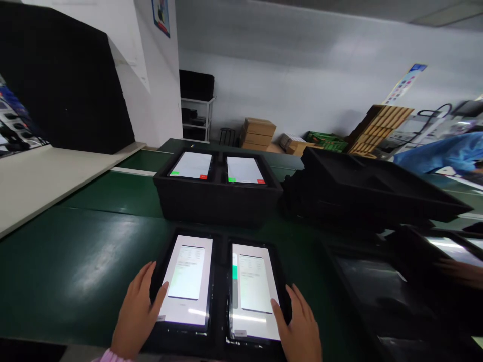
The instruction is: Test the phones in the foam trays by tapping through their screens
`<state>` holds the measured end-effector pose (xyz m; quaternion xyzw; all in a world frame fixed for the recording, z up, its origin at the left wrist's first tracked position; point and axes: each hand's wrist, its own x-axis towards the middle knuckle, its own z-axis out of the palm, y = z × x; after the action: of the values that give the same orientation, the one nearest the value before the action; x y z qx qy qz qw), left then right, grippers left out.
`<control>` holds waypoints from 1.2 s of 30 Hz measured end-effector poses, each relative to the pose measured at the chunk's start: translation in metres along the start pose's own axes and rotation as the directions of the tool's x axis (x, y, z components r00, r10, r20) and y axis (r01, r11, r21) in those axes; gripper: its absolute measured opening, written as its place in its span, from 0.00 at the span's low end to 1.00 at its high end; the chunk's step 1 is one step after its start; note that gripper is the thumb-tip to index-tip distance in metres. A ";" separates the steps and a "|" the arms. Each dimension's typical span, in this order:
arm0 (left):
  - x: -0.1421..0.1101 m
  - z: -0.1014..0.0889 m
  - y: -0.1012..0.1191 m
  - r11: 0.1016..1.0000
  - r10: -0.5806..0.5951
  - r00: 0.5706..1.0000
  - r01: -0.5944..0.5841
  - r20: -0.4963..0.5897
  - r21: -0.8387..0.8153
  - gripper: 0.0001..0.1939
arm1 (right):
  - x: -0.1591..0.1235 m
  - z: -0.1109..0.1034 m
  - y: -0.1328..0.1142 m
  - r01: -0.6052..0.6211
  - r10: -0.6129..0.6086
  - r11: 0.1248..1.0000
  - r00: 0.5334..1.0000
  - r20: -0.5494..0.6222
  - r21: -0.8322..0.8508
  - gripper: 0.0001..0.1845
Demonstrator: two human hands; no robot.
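Note:
A black foam tray lies on the green belt right in front of me, holding two lit tablets side by side. The left tablet and the right tablet both show a white screen with a dialog box. My left hand grips the tray's left edge, thumb resting on the left tablet's screen. On the tray's right edge sits my right hand, its thumb on the right tablet. Both hands have fingers curled round the tray's sides.
A stack of black trays stands further along the green belt, two lit tablets on top. More black trays are piled to the right. Another person in a blue sleeve works at the far right. Cardboard boxes sit by the wall.

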<state>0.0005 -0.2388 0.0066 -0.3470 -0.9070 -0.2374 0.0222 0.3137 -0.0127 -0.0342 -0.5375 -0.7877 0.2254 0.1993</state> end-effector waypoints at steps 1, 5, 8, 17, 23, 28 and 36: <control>-0.001 0.001 0.000 0.999 0.045 0.999 -0.044 -0.022 0.013 0.33 | -0.004 0.005 -0.002 0.064 -0.064 0.998 0.998 -0.009 0.017 0.42; -0.008 0.003 0.011 0.979 0.202 0.979 -0.201 -0.027 0.031 0.26 | -0.027 0.035 -0.026 0.293 -0.295 0.952 0.955 0.015 0.084 0.32; -0.012 0.006 0.021 0.967 0.255 0.967 -0.255 0.004 0.001 0.24 | -0.033 0.050 -0.032 0.365 -0.369 0.928 0.928 0.046 0.079 0.28; -0.010 0.024 0.015 0.971 0.229 0.973 -0.230 -0.029 -0.058 0.23 | -0.012 0.031 0.001 0.336 -0.335 0.942 0.939 -0.076 0.006 0.29; -0.011 0.024 0.012 0.976 0.186 0.982 -0.188 -0.023 -0.106 0.23 | -0.021 0.050 -0.011 0.291 -0.277 0.956 0.943 -0.182 0.051 0.27; -0.010 0.027 0.010 0.982 0.130 0.991 -0.133 -0.030 -0.134 0.24 | -0.022 0.047 -0.015 0.200 -0.181 0.976 0.966 -0.183 0.091 0.29; -0.012 0.027 0.011 0.980 0.126 0.992 -0.129 -0.025 -0.152 0.23 | -0.024 0.049 -0.022 0.169 -0.146 0.980 0.969 -0.197 0.105 0.30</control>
<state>0.0199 -0.2275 -0.0155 -0.4032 -0.8619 -0.3071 0.0177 0.2778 -0.0489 -0.0639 -0.4791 -0.7903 0.2044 0.3225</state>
